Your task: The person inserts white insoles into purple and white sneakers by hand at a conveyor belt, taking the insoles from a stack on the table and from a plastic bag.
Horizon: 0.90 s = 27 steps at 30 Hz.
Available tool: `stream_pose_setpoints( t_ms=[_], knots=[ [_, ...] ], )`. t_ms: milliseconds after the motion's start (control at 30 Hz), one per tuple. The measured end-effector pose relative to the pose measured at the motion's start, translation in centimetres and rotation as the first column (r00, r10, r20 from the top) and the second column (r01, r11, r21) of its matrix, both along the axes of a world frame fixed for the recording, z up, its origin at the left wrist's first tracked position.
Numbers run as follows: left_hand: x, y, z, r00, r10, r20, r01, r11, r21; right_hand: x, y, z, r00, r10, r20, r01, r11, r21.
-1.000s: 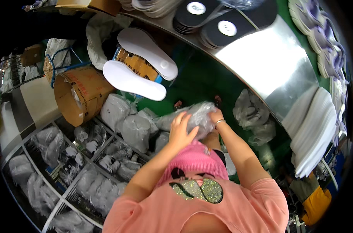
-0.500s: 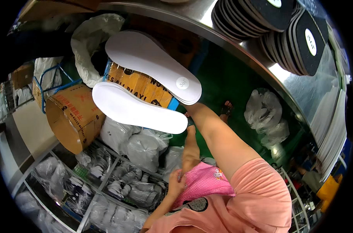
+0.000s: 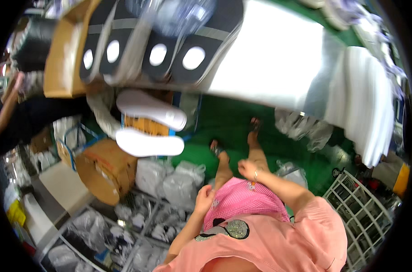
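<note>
My left hand [image 3: 205, 199] is close to the left edge of a pink checked apron [image 3: 246, 204]. Its fingers are curled in, and I cannot make out whether anything is inside. Above my lap is my right hand [image 3: 248, 170], closed and apparently empty, with a bracelet at the wrist. Ahead and to the left, out of reach of both hands, lie two piles of white insoles, an upper pile [image 3: 147, 109] and a lower pile [image 3: 149, 143]. They rest on a taped box [image 3: 144, 126], whose orange-brown top shows between them.
A metal table [image 3: 269, 54] crosses the front, bearing black insoles [image 3: 217, 47] with white round labels and white sheets [image 3: 364, 99]. At left are a tipped cardboard carton [image 3: 108, 167], bagged goods [image 3: 178, 183] and another person's arm [image 3: 9, 99]. A white wire cart [image 3: 362, 213] stands right.
My right arm, stretched out toward the white insoles with its hand hidden behind them, has drawn back to my lap. The view has risen and shifted, showing more of the table. The left hand stays near the apron.
</note>
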State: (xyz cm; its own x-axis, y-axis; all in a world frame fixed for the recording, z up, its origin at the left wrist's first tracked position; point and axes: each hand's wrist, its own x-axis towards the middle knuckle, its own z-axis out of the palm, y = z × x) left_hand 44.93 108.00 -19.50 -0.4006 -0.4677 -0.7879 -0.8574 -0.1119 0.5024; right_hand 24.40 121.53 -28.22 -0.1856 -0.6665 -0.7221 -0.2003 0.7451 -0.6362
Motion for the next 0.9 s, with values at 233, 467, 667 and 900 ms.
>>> stream_pose_setpoints(
  t_ms=[233,467,667,900],
  knots=[
    [-17.7,-3.8,8.4,0.914,-0.269,-0.304,0.218,0.957,-0.19,-14.3,5.2,31.3,0.985,-0.016,0.172,0.091,0.895,-0.437],
    [-38.1,-3.8,19.3,0.811,-0.249,-0.529,0.227,0.968,-0.108,-27.8,10.1,39.1,0.332,-0.695,-0.638,0.242,0.716,-0.655],
    [-50.1,-9.8,25.1,0.808,-0.113,-0.578,0.12,0.992,-0.027,-31.4,10.2,36.0,0.182,-0.399,-0.899,0.488,0.83,-0.269],
    [-64.1,-22.6,24.7,0.716,-0.396,-0.574,-0.072,0.776,-0.626,-32.3,8.3,35.3,0.15,-0.346,-0.926,0.739,0.662,-0.128]
  ],
)
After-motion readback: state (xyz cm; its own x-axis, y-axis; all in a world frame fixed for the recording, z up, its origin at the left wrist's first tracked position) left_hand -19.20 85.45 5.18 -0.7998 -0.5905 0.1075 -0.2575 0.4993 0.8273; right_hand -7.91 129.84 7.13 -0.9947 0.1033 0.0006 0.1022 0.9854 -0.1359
